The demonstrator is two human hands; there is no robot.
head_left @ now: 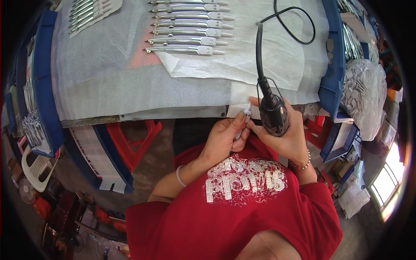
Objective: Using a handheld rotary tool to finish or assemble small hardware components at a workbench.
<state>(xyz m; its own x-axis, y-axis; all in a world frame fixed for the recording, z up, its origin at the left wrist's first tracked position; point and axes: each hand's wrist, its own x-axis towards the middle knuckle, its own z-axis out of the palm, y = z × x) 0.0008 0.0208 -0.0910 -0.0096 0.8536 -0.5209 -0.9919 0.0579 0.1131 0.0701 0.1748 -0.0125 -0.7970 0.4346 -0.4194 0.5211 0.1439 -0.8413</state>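
Observation:
Pinched in my left hand (226, 135), the small compass (247, 113) shows its pale grey head above my thumb at the table's front edge. Most of its legs are hidden by my fingers. My right hand (295, 135) is closed around a black corded electric screwdriver (274, 116), which has a wire hanging loop at its top. That tool hides its own tip and part of my palm. The right thumb and fingertips come close to the compass head. Farther off, a row of silver compasses (186, 50) lies side by side on a white foam sheet (195, 69).
A second group of compasses (90, 13) lies at the far left. Blue crates (43, 82) flank the table, and a clear bag of grey parts (363, 93) bulges at the right. The tool's black cord (259, 52) loops over the sheet. A red stool (134, 145) stands below.

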